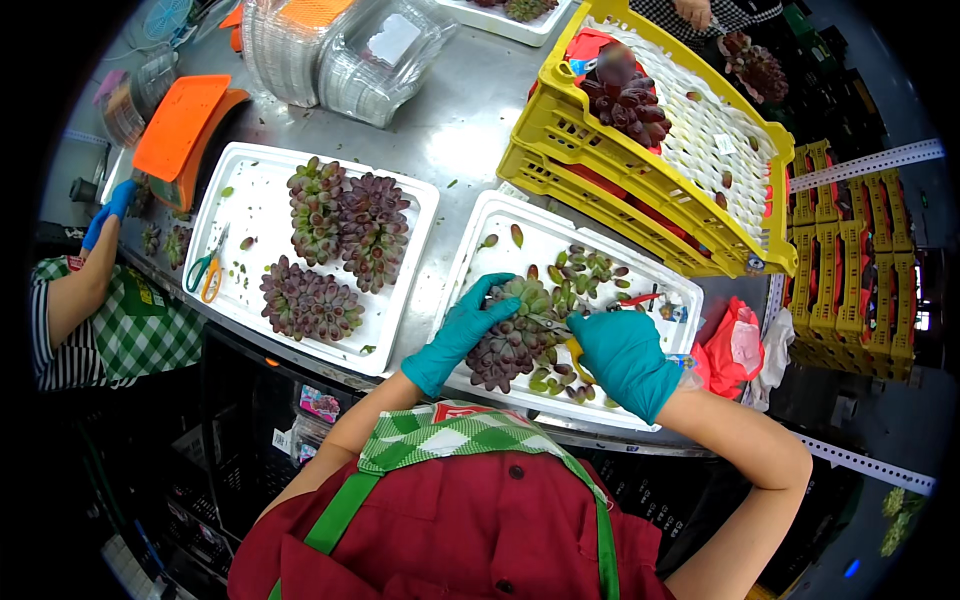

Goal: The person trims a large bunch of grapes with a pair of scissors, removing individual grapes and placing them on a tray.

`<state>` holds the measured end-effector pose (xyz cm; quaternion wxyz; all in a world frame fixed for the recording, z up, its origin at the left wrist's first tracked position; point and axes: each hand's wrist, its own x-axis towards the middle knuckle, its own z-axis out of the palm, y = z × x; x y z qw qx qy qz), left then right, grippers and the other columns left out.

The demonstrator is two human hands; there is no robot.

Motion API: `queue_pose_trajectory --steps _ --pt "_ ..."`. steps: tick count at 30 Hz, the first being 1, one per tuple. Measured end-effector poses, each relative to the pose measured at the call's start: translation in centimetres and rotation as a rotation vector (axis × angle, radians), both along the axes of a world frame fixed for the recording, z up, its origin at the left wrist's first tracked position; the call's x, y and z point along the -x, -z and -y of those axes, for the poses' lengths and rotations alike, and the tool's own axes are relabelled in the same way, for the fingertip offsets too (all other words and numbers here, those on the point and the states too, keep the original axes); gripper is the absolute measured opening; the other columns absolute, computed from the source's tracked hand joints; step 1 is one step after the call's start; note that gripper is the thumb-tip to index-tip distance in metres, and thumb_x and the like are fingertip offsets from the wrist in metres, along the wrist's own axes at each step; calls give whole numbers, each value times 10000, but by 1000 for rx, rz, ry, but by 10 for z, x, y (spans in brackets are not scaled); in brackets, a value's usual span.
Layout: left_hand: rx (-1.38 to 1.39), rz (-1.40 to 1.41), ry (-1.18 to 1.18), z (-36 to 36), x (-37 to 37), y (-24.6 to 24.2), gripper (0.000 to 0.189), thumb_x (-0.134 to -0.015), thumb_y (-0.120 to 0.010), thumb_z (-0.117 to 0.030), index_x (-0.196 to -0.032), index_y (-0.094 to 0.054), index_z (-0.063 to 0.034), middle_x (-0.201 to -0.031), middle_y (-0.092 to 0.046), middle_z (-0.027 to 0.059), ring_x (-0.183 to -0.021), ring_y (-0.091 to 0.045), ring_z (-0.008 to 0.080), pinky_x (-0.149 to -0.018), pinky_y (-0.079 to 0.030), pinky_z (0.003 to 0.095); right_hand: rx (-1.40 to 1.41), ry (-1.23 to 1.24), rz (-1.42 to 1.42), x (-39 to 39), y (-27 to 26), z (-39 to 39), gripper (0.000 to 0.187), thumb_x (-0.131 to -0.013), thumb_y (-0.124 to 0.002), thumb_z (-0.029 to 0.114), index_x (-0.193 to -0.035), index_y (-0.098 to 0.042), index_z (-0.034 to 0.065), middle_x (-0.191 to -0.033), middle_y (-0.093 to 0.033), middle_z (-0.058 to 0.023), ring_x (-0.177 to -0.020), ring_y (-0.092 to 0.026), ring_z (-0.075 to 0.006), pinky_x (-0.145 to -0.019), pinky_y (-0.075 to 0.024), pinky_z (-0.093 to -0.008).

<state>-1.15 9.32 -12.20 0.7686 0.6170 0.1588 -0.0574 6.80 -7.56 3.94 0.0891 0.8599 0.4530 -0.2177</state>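
My left hand [471,322], in a teal glove, holds a cluster of purple-green succulent rosettes [512,346] over a white foam tray [463,251]. In my right hand [626,360], gloved alike, are yellow-handled scissors [577,356]. Their metal blades lie against the cluster's right side; whether they are apart is hard to tell. Loose green and reddish succulent leaves [589,266] are scattered around the cluster in the tray. A red-handled tool [639,299] lies near the tray's right end, partly behind my right hand.
A second foam tray [386,322] at left holds several succulent clusters [311,300] and green-and-orange scissors [206,274]. Stacked yellow crates [645,191] stand beyond my tray. Clear plastic containers [367,67] and an orange scale [182,127] sit farther back. A co-worker's blue-gloved hand [120,199] is at left.
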Motion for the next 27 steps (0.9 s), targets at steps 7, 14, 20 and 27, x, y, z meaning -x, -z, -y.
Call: queue_pose_trajectory --steps 7,14,20,27 --pt "-12 -17 26 1 -2 -4 531 -777 -613 -440 -1185 -502 -119 -1037 -507 79 -948 -510 171 -836 -407 282 -55 18 -65 -1 -4 10 328 -680 -663 212 -978 -573 108 -702 -599 -103 -630 -595 -283 -528 -440 -409" --pt "-18 -25 10 1 -1 2 553 -775 -605 -466 -1193 -497 -120 -1059 -506 94 -962 -508 190 -863 -392 292 -203 109 28 0 -19 14 435 -696 -662 253 -1095 -558 116 -787 -594 -95 -671 -589 -270 -555 -448 -397" --pt "-28 -8 28 0 -1 2 570 -775 -596 -480 -1209 -484 -127 -1073 -511 112 -1004 -496 193 -873 -387 302 -124 88 -23 5 -27 17 329 -675 -653 192 -965 -573 61 -753 -603 -127 -670 -593 -281 -589 -462 -389" --pt "-21 51 34 4 1 -12 540 -793 -620 -363 -1226 -453 -87 -1122 -503 104 -1036 -488 182 -891 -386 295 -129 24 45 5 -16 15 165 -671 -613 143 -808 -580 55 -661 -591 -123 -604 -590 -280 -543 -457 -387"
